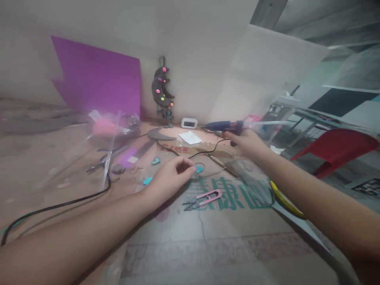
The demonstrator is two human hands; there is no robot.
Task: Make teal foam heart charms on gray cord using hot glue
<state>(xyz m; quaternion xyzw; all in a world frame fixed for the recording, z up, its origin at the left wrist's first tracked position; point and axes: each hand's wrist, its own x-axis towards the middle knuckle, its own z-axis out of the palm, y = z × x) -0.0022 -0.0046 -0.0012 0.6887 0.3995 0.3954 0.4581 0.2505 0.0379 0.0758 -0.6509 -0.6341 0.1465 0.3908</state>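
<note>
My left hand (175,172) is over the cardboard, thumb and forefinger pinched at the edge of a small teal piece (199,169). A thin dark loop of cord lies by that piece. My right hand (245,140) is wrapped round a blue hot glue gun (224,126); its nozzle points left and a clear glue stick (271,122) juts from the back. Pink thread snips (212,196) lie on the cardboard just below my left hand. Two more teal pieces, one flat (147,181) and one curved (156,160), rest to its left.
A grey crescent (160,134), a white card (190,137) and a small digital clock (189,123) are at the back. A decorated moon hanging (162,89) leans on the wall. A black cable (65,203) crosses the left side. Yellow-handled scissors (285,201) lie under my right forearm.
</note>
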